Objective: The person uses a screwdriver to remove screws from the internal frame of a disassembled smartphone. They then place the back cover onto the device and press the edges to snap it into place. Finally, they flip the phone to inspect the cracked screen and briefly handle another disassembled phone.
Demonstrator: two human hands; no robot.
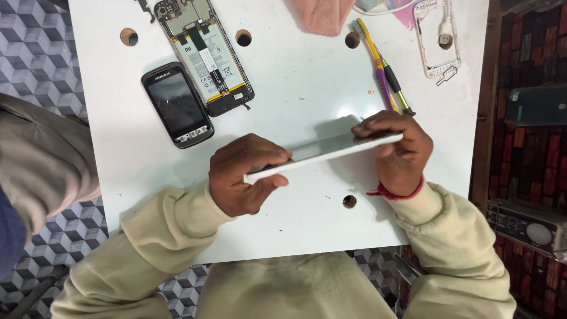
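Note:
A slim white phone point(323, 152) is held edge-on just above the white table point(295, 71), tilted up to the right. My left hand point(243, 175) grips its lower left end with thumb under and fingers over. Around its upper right end my right hand point(397, 152) is closed, fingertips pressed on the top edge. A red thread circles the right wrist.
An opened phone with its battery showing point(204, 56) and a small black phone point(176, 105) lie at the back left. A toothbrush and a screwdriver point(385, 71) lie at the back right beside a clear phone case point(437, 38). A pink cloth point(322, 15) sits at the far edge. The table has several round holes.

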